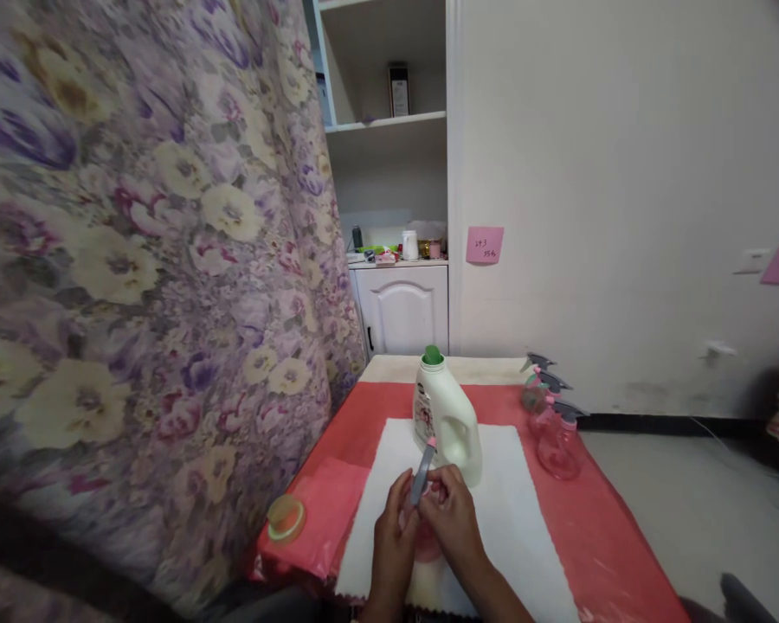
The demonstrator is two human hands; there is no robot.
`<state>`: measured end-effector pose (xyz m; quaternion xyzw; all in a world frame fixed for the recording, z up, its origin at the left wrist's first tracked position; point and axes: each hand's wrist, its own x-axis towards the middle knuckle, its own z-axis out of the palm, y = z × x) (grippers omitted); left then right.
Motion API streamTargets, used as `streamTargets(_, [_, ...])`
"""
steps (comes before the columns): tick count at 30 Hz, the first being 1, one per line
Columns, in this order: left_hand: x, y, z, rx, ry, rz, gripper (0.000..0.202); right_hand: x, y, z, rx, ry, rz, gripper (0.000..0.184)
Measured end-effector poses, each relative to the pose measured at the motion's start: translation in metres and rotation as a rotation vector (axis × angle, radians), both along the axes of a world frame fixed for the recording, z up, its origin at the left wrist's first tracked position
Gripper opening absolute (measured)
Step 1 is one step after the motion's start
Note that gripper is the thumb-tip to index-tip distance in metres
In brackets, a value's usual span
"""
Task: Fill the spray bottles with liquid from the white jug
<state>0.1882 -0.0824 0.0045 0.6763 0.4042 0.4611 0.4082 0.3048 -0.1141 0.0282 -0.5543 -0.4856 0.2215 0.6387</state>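
Between my two hands stands a pink see-through spray bottle [428, 547] with a grey trigger head [421, 476] and a pink nozzle pointing away from me. My left hand [393, 535] has its fingers closed at the left side of the bottle's neck. At the neck's right side, my right hand [453, 519] grips with bent fingers; they partly hide the collar. Just beyond the bottle is a pale green jug [460, 424] with a handle and a green spout in its open mouth. Under them lies a white cloth [519, 528].
Several spray bottles [558, 446] stand in a row along the table's right side. A round, yellowish cap [286, 519] lies near the left front edge of the red-covered table [337, 441]. A floral curtain [169, 303] hangs on the left; a shelf cabinet [399, 311] stands behind.
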Motion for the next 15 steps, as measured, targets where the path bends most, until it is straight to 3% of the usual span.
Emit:
streamTargets(2, [0.0002,-0.0007,0.0006,-0.010,0.003,0.011,0.050,-0.0014,0.0003,-0.0004,-0.020,0.013,-0.027,0.021])
streamTargets(7, [0.0021,-0.0023,0.0001,-0.030,-0.068,0.032,0.046,-0.0009,-0.0038,-0.0004,-0.010,0.010,0.039,0.035])
streamTargets(12, [0.0030,-0.0012,-0.0010,-0.047,-0.113,0.005,0.049,0.0045,-0.0023,-0.0026,-0.021,0.011,-0.007,0.024])
streamTargets(15, [0.0035,0.0003,-0.0023,-0.067,-0.118,0.001,0.049,0.0053,-0.0004,-0.0041,-0.033,0.013,0.001,0.037])
